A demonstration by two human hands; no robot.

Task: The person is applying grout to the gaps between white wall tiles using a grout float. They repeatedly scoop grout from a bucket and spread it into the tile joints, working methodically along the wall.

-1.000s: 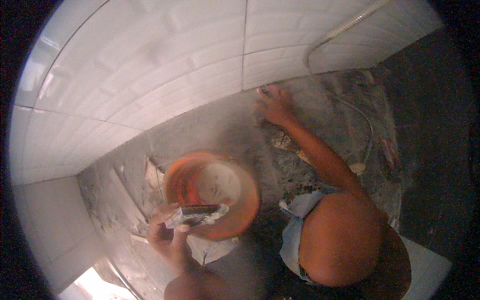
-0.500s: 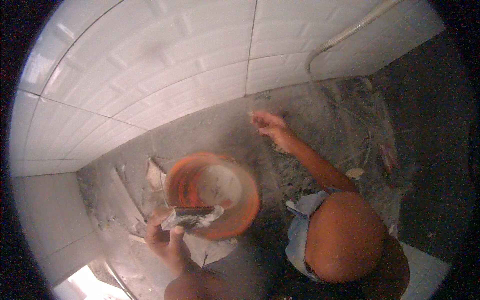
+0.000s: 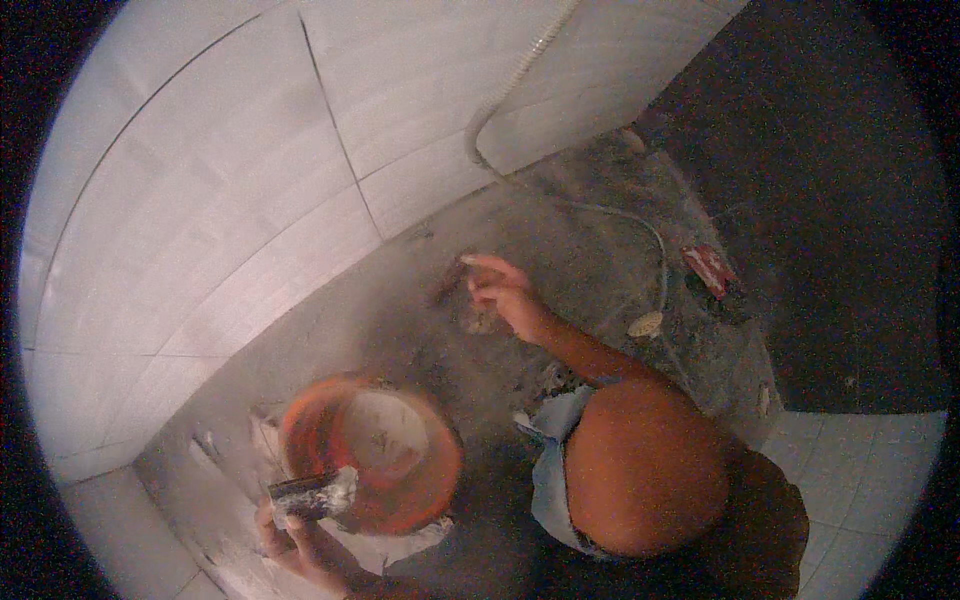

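My left hand (image 3: 305,550), at lower left, is closed on a dark rectangular piece (image 3: 305,497) with crumpled whitish material on it, held over the near left of an orange bucket (image 3: 440,450) with pale contents. My right hand (image 3: 510,305) reaches over the dusty grey floor (image 3: 570,250), up and right of the bucket. Its fingers are loosely apart, the index stretched out, with nothing clearly held; a blurred dark patch lies just beyond the fingertips. My bent bare leg (image 3: 645,465) fills the lower right.
White tiled walls (image 3: 200,150) border the floor. A flexible hose (image 3: 530,60) runs down one wall and along the floor, near a beige oval object (image 3: 645,325) and a red-and-white item (image 3: 710,270). A dark surface (image 3: 820,250) forms the right side. Dust hazes the middle.
The view has turned, shifting the bucket left and downward. My right hand has drawn back from the wall's foot. My left hand still holds the dark piece near the bucket.
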